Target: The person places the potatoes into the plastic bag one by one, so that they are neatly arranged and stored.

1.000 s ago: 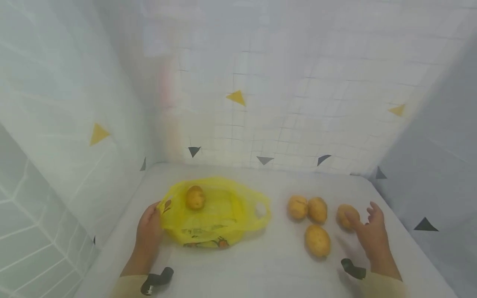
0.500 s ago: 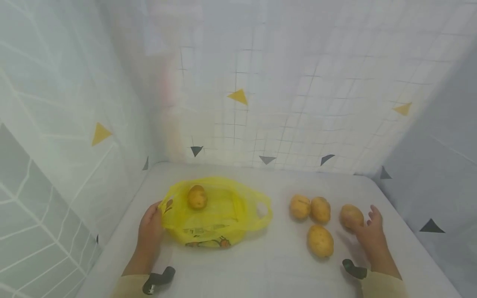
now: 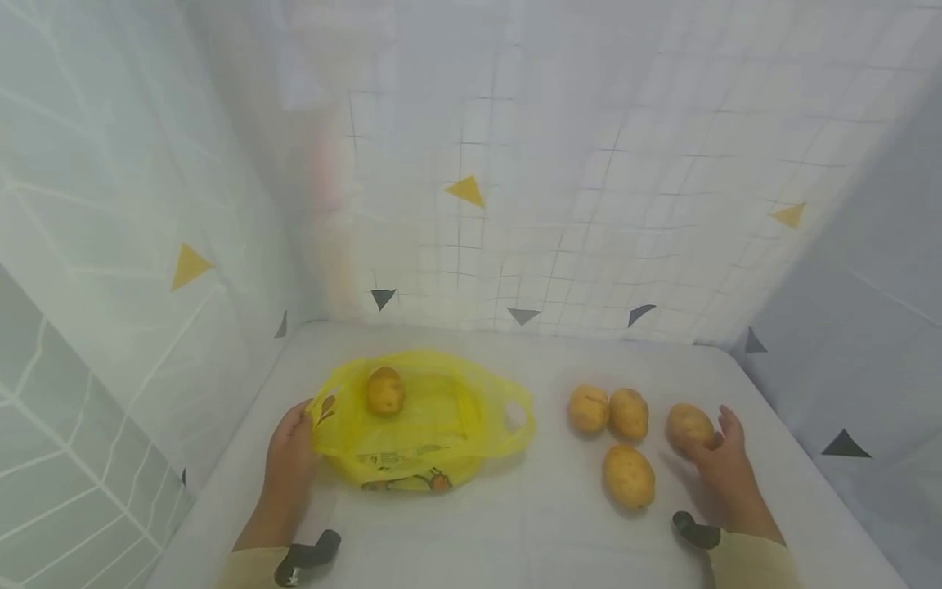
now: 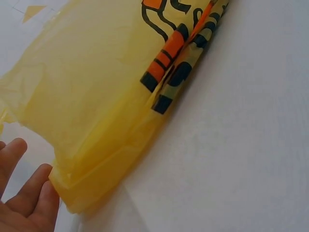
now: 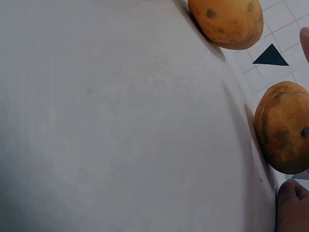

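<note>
My left hand (image 3: 290,448) is at the yellow bag (image 3: 434,413), left on the tabletop (image 3: 471,536); I cannot tell if it pinches. My right hand (image 3: 730,465) spreads at the rightmost potato (image 3: 688,426), near the right edge.

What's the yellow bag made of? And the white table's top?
The bag looks like thin plastic with a faint sheen: it's see-through and wrinkly.

The table's top looks smooth and dull, with faint creases, so maybe a cloth or plastic cover. I can't tell which.
</note>
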Demonstrator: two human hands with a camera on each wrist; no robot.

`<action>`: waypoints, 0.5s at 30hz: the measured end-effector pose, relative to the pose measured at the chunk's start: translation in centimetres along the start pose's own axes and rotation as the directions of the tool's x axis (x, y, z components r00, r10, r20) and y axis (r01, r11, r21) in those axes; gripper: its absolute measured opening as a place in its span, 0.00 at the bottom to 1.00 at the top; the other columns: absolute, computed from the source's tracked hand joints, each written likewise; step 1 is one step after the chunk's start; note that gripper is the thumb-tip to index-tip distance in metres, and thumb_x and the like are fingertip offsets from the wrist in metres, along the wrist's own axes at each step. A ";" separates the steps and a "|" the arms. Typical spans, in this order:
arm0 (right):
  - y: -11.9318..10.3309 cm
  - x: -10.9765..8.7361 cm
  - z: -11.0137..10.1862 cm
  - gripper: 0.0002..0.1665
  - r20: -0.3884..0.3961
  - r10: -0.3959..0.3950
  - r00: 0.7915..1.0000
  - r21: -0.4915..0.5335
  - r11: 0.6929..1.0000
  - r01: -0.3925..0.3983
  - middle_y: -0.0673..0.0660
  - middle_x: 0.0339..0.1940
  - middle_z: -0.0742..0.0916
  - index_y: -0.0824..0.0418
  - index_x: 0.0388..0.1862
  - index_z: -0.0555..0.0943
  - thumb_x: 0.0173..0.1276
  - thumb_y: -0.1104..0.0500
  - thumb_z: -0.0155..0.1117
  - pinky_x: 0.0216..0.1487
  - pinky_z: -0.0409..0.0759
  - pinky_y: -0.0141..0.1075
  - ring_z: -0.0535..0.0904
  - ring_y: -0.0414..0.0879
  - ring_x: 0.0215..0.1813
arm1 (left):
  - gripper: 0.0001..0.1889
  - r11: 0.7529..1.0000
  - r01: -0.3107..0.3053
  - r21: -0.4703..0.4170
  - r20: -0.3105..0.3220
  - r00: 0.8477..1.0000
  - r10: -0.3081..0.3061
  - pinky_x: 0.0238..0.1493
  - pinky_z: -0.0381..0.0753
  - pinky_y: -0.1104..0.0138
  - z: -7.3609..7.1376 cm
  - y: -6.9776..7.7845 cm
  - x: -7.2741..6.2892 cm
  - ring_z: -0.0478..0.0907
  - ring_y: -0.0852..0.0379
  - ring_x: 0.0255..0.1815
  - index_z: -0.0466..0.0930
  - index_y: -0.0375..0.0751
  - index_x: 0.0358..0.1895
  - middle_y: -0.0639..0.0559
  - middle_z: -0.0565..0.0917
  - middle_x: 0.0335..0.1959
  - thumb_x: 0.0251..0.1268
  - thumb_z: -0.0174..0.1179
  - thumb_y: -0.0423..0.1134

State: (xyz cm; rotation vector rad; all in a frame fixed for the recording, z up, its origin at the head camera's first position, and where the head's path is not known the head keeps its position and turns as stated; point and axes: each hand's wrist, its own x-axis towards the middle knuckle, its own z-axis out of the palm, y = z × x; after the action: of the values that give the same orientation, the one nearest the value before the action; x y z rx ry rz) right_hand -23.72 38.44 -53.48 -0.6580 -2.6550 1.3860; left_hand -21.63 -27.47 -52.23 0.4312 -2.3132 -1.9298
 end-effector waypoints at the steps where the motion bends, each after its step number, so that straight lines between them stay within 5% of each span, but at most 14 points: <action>1: 0.1 0.1 0.0 0.75 0.008 -0.004 1.000 -0.002 1.000 0.004 0.63 0.87 0.36 0.48 0.86 0.24 0.65 0.25 0.66 0.77 0.46 0.73 0.38 0.72 0.85 | 0.28 1.000 0.001 0.001 -0.001 1.000 -0.001 0.78 0.60 0.46 0.0 0.0 0.0 0.62 0.51 0.78 0.68 0.48 0.75 0.52 0.69 0.77 0.86 0.32 0.56; 7: 0.3 0.1 -0.1 0.78 0.089 0.008 0.996 0.000 1.000 -0.008 0.66 0.86 0.33 0.49 0.84 0.19 0.65 0.25 0.65 0.78 0.42 0.72 0.34 0.74 0.84 | 0.28 1.000 -0.008 0.003 0.003 1.000 0.008 0.77 0.61 0.48 0.0 0.1 -0.1 0.63 0.51 0.77 0.68 0.47 0.75 0.52 0.69 0.77 0.86 0.32 0.55; 15: 0.5 0.0 -0.1 0.78 0.090 -0.021 0.996 0.006 1.000 0.021 0.64 0.86 0.32 0.46 0.84 0.18 0.66 0.27 0.67 0.78 0.44 0.72 0.34 0.74 0.84 | 0.29 1.000 0.002 0.009 0.013 1.000 -0.002 0.77 0.62 0.48 0.0 -0.1 0.1 0.64 0.52 0.76 0.68 0.50 0.76 0.53 0.70 0.76 0.85 0.32 0.57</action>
State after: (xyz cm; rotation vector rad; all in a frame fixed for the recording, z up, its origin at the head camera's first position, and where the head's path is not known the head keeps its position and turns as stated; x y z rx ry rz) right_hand -23.54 38.74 -53.83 -0.5789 -2.7176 1.4495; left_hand -21.71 -27.56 -52.36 0.4231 -2.3314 -1.9287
